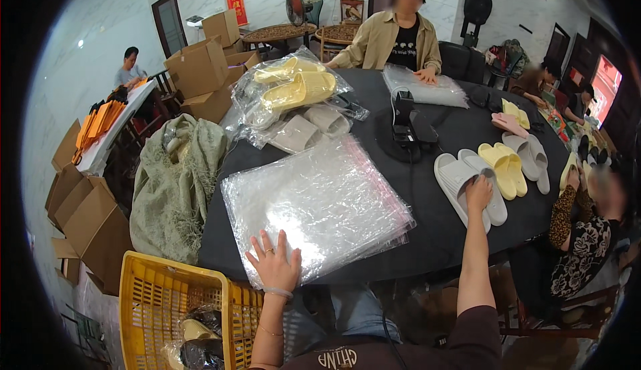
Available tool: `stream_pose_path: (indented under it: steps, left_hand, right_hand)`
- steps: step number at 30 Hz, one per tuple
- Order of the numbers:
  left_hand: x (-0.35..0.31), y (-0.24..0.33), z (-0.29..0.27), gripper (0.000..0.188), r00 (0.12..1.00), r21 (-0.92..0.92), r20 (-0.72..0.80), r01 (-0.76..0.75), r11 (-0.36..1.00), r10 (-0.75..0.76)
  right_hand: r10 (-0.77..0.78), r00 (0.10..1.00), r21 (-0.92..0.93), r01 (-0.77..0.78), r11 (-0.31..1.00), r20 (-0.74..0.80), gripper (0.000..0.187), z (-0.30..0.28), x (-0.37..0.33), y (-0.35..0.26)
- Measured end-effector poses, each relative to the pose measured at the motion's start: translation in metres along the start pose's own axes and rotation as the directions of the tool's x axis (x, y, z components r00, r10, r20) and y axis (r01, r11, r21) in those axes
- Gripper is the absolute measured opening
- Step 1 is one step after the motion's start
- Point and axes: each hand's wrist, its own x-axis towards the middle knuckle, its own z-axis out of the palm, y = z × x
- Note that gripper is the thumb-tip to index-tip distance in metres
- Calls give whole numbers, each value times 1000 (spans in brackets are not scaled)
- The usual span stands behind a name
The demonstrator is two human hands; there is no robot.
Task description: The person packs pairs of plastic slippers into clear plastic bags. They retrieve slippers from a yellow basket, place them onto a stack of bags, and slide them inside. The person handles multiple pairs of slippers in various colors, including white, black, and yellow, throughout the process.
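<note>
My left hand (pixel 275 263) lies with spread fingers on the near left corner of a stack of clear plastic bags (pixel 320 196), which have a pinkish strip along the right edge. On the right, my right hand (pixel 479 193) is closed on a pair of pale grey slippers (pixel 452 174), its fingers at the opening of the right one; its fingertips are partly hidden. Beyond that pair stand yellow slippers (pixel 505 170), then more grey slippers (pixel 537 160). Bagged yellow slippers (pixel 300 91) are piled past the bag stack, over bagged grey slippers (pixel 297 135).
A black device (pixel 404 126) with a cable stands mid-table. Across from me, a person (pixel 400 36) rests a hand on another bag stack (pixel 417 84). A yellow crate (pixel 170 263) with bagged items, a green sack (pixel 177 190) and cardboard boxes (pixel 200 70) are at left. Another person (pixel 581 250) handles slippers at right.
</note>
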Motion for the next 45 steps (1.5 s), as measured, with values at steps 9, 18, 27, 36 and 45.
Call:
stream_pose_path:
  steps: [9,18,27,36,45]
  left_hand:
    - [-1,-1,1,55,1000,-18,-14,2,1000,-3]
    - [0,-1,1,54,998,-2,-57,-12,1000,12]
    - [1,-2,3,54,998,-19,-59,-6,1000,5]
    - [0,-4,6,55,997,-24,-77,-4,1000,2]
    - [1,-3,1,53,997,-29,-75,-3,1000,1]
  right_hand:
    - [0,999,-5,0,1000,53,28,0,1,1]
    - [46,986,-4,-46,999,161,33,-15,3,-6]
    - [19,995,0,-19,1000,94,32,-5,2,-2]
    - [11,998,-17,-10,1000,60,31,-3,2,-1]
    - [-16,1000,-13,16,1000,-9,28,12,1,6]
